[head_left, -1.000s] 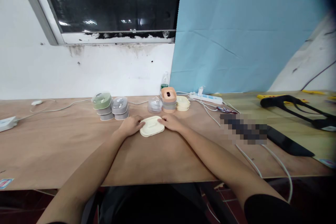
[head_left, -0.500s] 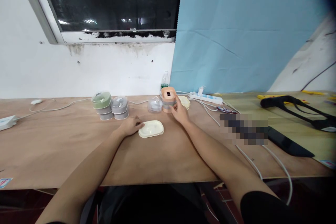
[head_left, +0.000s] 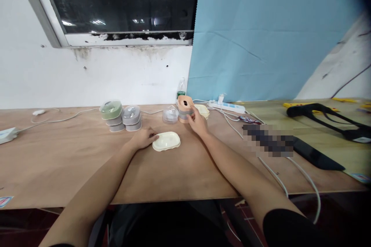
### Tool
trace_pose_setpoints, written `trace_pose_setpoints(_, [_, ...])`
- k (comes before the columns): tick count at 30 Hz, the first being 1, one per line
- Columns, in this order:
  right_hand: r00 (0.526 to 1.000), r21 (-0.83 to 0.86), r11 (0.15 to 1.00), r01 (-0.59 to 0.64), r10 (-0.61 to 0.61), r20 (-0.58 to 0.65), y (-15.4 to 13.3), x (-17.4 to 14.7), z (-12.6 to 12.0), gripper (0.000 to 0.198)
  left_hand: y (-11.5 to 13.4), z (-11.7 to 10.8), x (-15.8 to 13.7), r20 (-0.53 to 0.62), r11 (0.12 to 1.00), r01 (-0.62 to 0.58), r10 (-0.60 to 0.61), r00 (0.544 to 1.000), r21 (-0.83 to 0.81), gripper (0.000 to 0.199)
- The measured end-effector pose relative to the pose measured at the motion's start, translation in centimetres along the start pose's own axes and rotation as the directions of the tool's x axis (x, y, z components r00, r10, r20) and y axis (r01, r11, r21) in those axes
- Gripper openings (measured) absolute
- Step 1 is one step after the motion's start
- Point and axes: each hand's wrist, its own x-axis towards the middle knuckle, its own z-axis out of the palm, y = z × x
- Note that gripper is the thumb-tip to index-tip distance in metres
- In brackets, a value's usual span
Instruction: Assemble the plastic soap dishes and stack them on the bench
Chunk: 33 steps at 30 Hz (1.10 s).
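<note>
From where the head camera looks, the person's left hand (head_left: 144, 138) rests on the desk (head_left: 179, 177) at the left end of a shallow cream piece (head_left: 166, 141), a lid or a tray, its rim seemingly pinched between thumb and curled fingers. That piece lies near the middle of the desk, in front of the person. The right hand (head_left: 199, 121) reaches farther out, thumb and fingers parted against the right side of an orange-and-grey stack (head_left: 182, 107); I can't tell whether they grip it or merely touch. The stack stands upright, a dark opening in its top, with a clear container (head_left: 170, 115) just beside it on the left, a cream pile (head_left: 203, 111) partly behind the hand on the right, and a bottle (head_left: 181, 87) on the far side. To my mind, the stack is the worry: the fingers bear on one side only, so an uneven push could slide its layers apart or tip it into the clear container or the bottle. A careless sweep to the right might knock the cream pile toward the white cables (head_left: 226, 115). The cream piece looks thin, so a hard squeeze at that one end could make it skid or flip up.
</note>
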Motion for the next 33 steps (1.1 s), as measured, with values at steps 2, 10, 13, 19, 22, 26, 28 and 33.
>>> trace_pose_setpoints(2, [1.000,0.011,1.000,-0.008,0.007,0.027,0.24,0.05,0.20,0.050,-0.01,0.03,0.00,-0.003,1.000,0.005,-0.005,1.000,0.004,0.038])
trace_pose_setpoints(10, [0.997,0.071,0.997,-0.033,0.029,0.065,0.54,0.01,0.50,0.032,0.12,-0.11,-0.03,0.007,1.000,-0.002,0.002,1.000,-0.007,0.038])
trace_pose_setpoints(13, [0.998,0.095,0.994,-0.051,0.047,0.037,0.44,0.01,0.44,0.028,0.17,-0.22,-0.07,0.009,1.000,-0.008,0.008,1.000,-0.002,0.038])
trace_pose_setpoints(19, [0.998,0.151,0.987,-0.053,0.055,-0.010,0.19,0.01,0.39,0.023,0.12,-0.14,-0.06,0.007,1.000,0.004,-0.004,1.000,0.000,0.038])
trace_pose_setpoints(22, [0.998,0.149,0.987,-0.055,0.058,-0.020,0.08,0.02,0.39,0.021,0.02,-0.03,-0.04,-0.003,1.000,0.005,-0.005,1.000,0.000,0.038])
trace_pose_setpoints(26, [0.997,0.150,0.988,-0.027,0.037,-0.062,0.32,-0.05,0.56,0.021,0.02,-0.11,-0.06,0.006,1.000,-0.014,0.014,1.000,-0.017,0.039])
trace_pose_setpoints(28, [0.995,0.151,0.988,-0.016,0.031,-0.097,0.49,-0.14,0.62,0.021,0.07,-0.18,-0.08,0.007,1.000,-0.016,0.016,1.000,-0.021,0.040])
trace_pose_setpoints(33, [0.989,0.042,0.996,-0.080,0.085,-0.124,0.31,-0.53,0.21,0.030,-0.08,-0.02,-0.05,0.005,1.000,0.000,0.000,1.000,-0.026,0.039])
